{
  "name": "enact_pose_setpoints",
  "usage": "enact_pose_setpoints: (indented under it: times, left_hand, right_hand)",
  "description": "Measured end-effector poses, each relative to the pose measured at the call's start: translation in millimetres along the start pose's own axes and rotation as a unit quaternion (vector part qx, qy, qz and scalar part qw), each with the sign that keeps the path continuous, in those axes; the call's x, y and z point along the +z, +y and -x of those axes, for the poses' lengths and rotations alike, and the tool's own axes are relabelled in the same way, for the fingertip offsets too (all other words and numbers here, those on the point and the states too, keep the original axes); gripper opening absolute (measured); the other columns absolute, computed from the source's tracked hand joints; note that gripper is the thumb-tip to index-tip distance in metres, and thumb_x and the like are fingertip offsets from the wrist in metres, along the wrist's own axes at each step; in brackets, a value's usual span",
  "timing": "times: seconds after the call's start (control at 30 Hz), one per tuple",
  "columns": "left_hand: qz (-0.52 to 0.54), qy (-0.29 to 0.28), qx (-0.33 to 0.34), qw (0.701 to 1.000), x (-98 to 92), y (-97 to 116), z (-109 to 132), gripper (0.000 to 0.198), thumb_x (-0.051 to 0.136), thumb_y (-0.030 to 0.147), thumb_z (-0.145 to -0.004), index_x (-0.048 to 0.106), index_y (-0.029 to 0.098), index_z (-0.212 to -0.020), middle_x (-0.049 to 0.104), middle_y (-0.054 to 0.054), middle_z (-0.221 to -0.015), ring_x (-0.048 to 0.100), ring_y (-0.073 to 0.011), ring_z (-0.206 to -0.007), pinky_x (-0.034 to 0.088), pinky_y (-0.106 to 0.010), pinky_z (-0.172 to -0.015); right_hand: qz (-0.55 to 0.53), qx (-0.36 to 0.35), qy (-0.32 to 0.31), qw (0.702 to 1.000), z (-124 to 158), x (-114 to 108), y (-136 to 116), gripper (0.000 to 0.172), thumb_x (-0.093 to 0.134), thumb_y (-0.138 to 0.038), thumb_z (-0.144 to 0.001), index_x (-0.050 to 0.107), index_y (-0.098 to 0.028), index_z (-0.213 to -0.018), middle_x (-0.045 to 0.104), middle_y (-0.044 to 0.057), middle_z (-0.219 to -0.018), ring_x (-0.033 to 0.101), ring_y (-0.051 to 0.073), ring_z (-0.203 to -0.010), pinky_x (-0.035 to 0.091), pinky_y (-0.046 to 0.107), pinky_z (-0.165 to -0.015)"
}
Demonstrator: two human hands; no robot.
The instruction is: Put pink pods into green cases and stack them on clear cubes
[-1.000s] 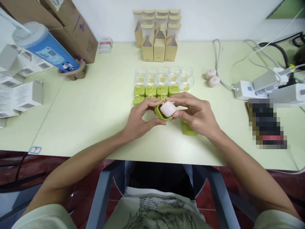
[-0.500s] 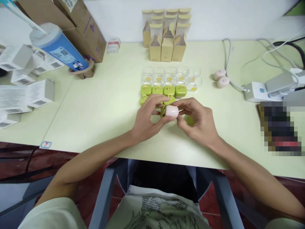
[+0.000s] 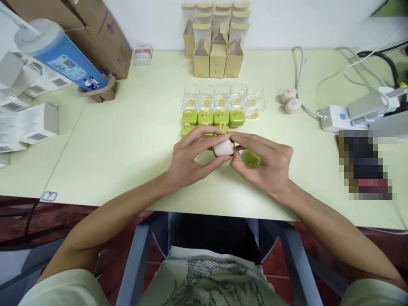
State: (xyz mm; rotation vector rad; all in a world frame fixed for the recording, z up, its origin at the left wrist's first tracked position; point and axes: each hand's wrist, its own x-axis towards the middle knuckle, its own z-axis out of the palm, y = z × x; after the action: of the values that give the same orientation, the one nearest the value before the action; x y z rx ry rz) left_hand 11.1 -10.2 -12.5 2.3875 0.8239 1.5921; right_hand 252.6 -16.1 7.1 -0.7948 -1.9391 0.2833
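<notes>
Between both hands is a small, rounded pale pink case (image 3: pixel 223 147), held just above the table. My left hand (image 3: pixel 194 155) grips it from the left, fingers over its top and thumb below. My right hand (image 3: pixel 261 159) pinches at its right end, where a thin dark green edge shows; the rest of that green piece is hidden. A loose green cover (image 3: pixel 252 158) lies partly behind my right fingers. Just beyond my hands stand rows of green covers (image 3: pixel 205 117) with yellow loops, some half hidden by my left fingers.
Clear plastic shells (image 3: pixel 222 102) with yellow stickers stand behind the green covers. Open tan cartons (image 3: pixel 217 63) are at the wall. Two pink cases (image 3: pixel 293 106) lie beside a cable and power strip (image 3: pixel 334 121). White boxes (image 3: pixel 40 123) and a blue cylinder (image 3: pixel 68 63) occupy the left.
The pink case has turned in my hands: its green edge was on the left and now shows on the right. My right fingers have closed in on it. The view has shifted slightly.
</notes>
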Motion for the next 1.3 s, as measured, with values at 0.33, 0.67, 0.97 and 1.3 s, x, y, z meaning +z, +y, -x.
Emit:
enact_pose_setpoints:
  times: [0.33, 0.67, 0.97, 1.3]
  left_hand:
    - [0.026, -0.016, -0.008, 0.999, -5.0, -3.1, -6.7, 0.043, 0.096, 0.038, -0.109, 0.087, 0.041, -0.151, 0.086, -0.004, -0.129, 0.086, -0.0233, -0.112, 0.077, -0.039, -0.092]
    - [0.034, -0.03, -0.023, 0.999, -6.3, -0.8, -8.3, 0.043, 0.096, 0.039, -0.109, 0.087, 0.043, -0.151, 0.084, -0.003, -0.125, 0.085, -0.0225, -0.106, 0.078, -0.037, -0.081]
    - [0.032, -0.032, -0.06, 0.997, -4.6, -8.2, -2.0, 0.038, 0.101, 0.05, -0.105, 0.092, 0.042, -0.141, 0.08, -0.004, -0.123, 0.084, -0.022, -0.104, 0.079, -0.039, -0.086]
    - [0.127, -0.021, -0.146, 0.981, -1.2, -12.8, 5.9, 0.044, 0.083, 0.063, -0.118, 0.086, 0.041, -0.156, 0.081, -0.009, -0.14, 0.085, -0.0298, -0.132, 0.083, -0.043, -0.091]
  right_hand:
    - [-0.011, -0.01, 0.012, 1.0, -4.0, -4.2, -1.0, 0.038, 0.082, -0.011, -0.098, 0.099, -0.032, -0.125, 0.095, 0.003, -0.128, 0.097, 0.034, -0.106, 0.086, 0.052, -0.094]
    - [0.004, 0.011, -0.001, 1.0, -6.4, -6.7, -2.4, 0.032, 0.079, -0.012, -0.1, 0.099, -0.03, -0.117, 0.095, 0.003, -0.124, 0.097, 0.032, -0.103, 0.087, 0.049, -0.092]
    - [-0.049, 0.026, -0.011, 0.998, -5.8, -6.9, -3.4, 0.035, 0.08, -0.009, -0.104, 0.099, -0.031, -0.122, 0.095, 0.006, -0.121, 0.095, 0.032, -0.106, 0.085, 0.048, -0.089]
    - [-0.123, 0.1, -0.109, 0.981, -14.5, -14.2, 12.7, 0.055, 0.099, -0.049, -0.102, 0.087, -0.035, -0.154, 0.086, 0.009, -0.145, 0.085, 0.031, -0.117, 0.079, 0.047, -0.092]
